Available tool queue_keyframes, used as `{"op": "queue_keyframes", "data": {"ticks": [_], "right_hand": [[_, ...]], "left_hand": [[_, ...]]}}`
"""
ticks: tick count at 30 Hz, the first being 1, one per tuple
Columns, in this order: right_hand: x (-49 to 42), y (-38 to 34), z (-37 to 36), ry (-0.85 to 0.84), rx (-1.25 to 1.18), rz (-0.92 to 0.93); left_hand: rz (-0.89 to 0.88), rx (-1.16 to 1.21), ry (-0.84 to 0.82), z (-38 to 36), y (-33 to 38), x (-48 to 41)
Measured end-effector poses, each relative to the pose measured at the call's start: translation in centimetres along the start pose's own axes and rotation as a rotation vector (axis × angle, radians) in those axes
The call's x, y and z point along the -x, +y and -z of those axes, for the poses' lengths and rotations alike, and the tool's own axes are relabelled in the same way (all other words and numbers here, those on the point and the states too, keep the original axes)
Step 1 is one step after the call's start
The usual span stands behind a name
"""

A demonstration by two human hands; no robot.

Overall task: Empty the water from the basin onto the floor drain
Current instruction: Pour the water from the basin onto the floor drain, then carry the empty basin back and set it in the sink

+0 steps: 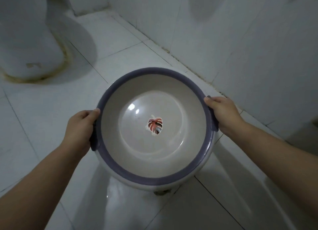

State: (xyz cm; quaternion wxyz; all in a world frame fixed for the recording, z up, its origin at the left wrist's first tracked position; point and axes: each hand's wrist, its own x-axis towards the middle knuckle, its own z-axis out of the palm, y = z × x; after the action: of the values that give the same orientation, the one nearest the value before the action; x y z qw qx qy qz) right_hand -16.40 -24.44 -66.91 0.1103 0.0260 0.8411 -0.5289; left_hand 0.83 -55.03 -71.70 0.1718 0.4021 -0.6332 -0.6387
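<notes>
A round white basin (137, 161) with a purple rim and a red leaf picture on its bottom is held level above the tiled floor, in the middle of the view. My left hand (80, 128) grips the handle on its left side and my right hand (222, 113) grips the handle on its right side. The inside looks glossy; I cannot tell how much water is in it. A small piece of the floor drain (161, 192) peeks out under the near edge of the basin, mostly hidden by it.
A white toilet base (29, 45) with a stained joint stands at the upper left. A white tiled wall (240, 40) runs diagonally along the right. The white floor tiles (129, 204) below the basin look wet and shiny.
</notes>
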Motion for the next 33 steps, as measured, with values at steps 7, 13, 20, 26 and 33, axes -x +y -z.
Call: {"op": "queue_keyframes", "data": {"ticks": [7, 13, 20, 26, 33], "right_hand": [[-0.4, 0.4, -1.2, -0.013, 0.263, 0.112], [-1.6, -0.1, -2.3, 0.023, 0.247, 0.081], [-3.0, -4.3, -3.9, 0.058, 0.259, 0.086], [-4.0, -9.3, -3.8, 0.092, 0.259, 0.168], [-4.0, -16.9, -4.2, 0.132, 0.194, 0.201]], "left_hand": [[-0.065, -0.283, 0.032, 0.0, 0.5, -0.5], [-0.065, -0.348, 0.074, -0.5, 2.3, -1.6], [-0.074, -0.317, 0.062, 0.5, 8.5, -5.1], [-0.110, -0.284, 0.080, 1.2, 13.5, -6.1], [-0.134, -0.246, 0.133, 3.8, 20.5, -5.1]]}}
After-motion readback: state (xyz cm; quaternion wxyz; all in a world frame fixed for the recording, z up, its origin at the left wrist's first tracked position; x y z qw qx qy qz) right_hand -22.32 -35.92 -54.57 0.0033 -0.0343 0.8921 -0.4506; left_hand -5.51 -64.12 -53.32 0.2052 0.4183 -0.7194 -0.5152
